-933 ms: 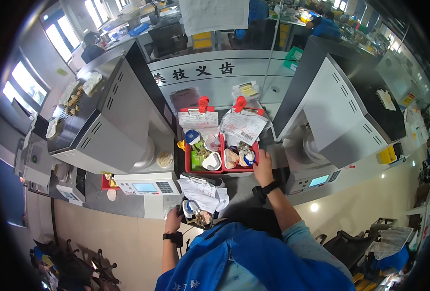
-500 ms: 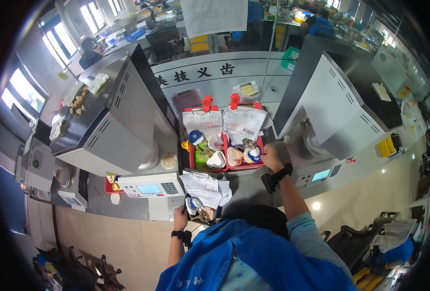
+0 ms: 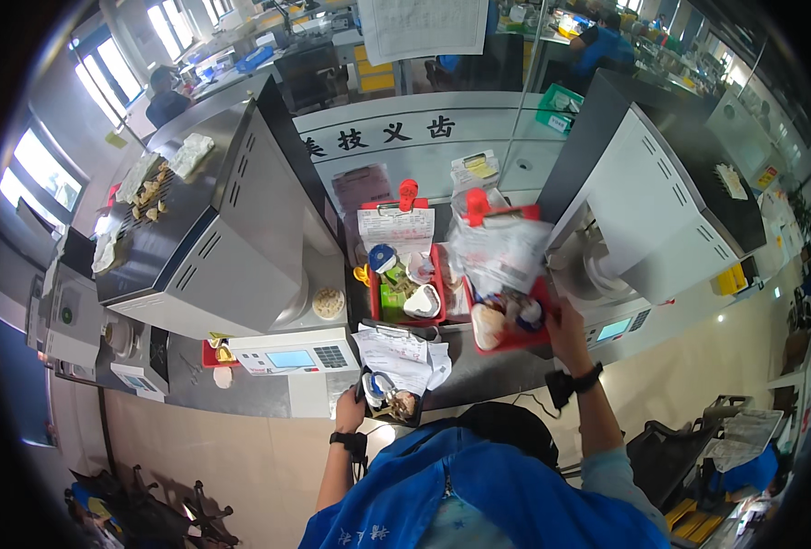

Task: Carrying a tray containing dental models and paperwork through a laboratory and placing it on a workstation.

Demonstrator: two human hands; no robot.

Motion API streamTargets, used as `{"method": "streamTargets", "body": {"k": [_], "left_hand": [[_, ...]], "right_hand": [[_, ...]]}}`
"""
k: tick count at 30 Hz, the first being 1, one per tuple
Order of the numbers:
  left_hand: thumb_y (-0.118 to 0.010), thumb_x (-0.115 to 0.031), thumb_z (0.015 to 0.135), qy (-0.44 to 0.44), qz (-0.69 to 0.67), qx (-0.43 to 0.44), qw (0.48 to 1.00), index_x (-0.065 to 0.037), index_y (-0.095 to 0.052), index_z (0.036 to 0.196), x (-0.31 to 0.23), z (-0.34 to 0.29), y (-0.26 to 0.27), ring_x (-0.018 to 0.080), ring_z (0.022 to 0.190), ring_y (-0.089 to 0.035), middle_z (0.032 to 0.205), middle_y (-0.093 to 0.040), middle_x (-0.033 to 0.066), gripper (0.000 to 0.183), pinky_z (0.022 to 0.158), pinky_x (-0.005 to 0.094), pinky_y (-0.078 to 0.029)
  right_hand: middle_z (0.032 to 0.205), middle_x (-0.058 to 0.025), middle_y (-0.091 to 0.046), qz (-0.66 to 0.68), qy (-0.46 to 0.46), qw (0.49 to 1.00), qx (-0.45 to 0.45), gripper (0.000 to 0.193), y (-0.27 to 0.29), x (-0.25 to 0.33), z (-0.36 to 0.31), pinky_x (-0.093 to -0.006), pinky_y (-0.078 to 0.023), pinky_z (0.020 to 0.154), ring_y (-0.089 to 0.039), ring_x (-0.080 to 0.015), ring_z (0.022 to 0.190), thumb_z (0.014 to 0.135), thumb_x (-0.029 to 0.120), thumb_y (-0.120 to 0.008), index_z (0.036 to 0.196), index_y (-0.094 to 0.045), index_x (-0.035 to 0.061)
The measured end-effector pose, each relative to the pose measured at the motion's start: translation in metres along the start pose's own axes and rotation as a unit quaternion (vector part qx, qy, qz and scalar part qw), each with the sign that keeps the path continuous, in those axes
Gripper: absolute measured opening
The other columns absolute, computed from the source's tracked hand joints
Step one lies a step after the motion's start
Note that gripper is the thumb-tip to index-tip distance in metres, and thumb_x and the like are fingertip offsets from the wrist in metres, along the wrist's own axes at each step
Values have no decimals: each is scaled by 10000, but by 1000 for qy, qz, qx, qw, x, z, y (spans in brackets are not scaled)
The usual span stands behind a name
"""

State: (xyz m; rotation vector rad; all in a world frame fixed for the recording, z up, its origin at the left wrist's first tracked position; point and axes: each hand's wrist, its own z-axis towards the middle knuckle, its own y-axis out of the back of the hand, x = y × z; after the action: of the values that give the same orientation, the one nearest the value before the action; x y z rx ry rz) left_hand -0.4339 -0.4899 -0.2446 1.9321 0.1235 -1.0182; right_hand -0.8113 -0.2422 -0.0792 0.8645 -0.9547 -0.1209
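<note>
The right hand [image 3: 565,320] grips the near right corner of a red tray [image 3: 515,316], fingers closed over its rim; the tray sits tilted, at twelve o'clock from the person's head, with the fingers at its four o'clock corner. Papers under a red clip [image 3: 477,206] cover the tray's far half; a pale dental cast [image 3: 486,325] lies in its near left part, just beside the fingers. A second red tray [image 3: 405,274] rests just beside it at nine o'clock, on the dark counter [image 3: 478,375]. The left hand [image 3: 350,412] holds the left edge of a black tray [image 3: 396,389] with papers, fingers wrapped on its edge, at ten o'clock from the head. Grey furnaces [image 3: 222,247] flank the trays.
</note>
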Motion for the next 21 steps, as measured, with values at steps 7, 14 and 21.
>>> {"method": "streamTargets", "body": {"k": [7,14,21], "left_hand": [[-526,-141,775,29,50,11,998,-4,-594,924,-23,6,11,402,784,-564,820,-596,241,214,702,453,-439],[-518,-122,787,0,90,3,996,41,-575,850,-28,-5,10,416,778,-548,796,-581,248,184,698,463,-429],[-532,-92,771,-23,58,-4,998,60,-518,737,-62,-28,39,441,735,-522,735,-545,258,156,636,469,-412]], "right_hand": [[685,-166,-558,5,-140,990,23,79,32,-10,-110,-341,-435,562,-579,-283,649,775,19,-528,817,-469,-12],[673,-168,-570,9,-212,977,7,78,-16,-65,-164,-349,-453,563,-589,-288,637,778,25,-541,804,-480,-16],[680,-141,-568,18,-186,981,-50,97,-47,-106,-152,-355,-446,566,-591,-276,651,781,11,-547,814,-458,-7]]}}
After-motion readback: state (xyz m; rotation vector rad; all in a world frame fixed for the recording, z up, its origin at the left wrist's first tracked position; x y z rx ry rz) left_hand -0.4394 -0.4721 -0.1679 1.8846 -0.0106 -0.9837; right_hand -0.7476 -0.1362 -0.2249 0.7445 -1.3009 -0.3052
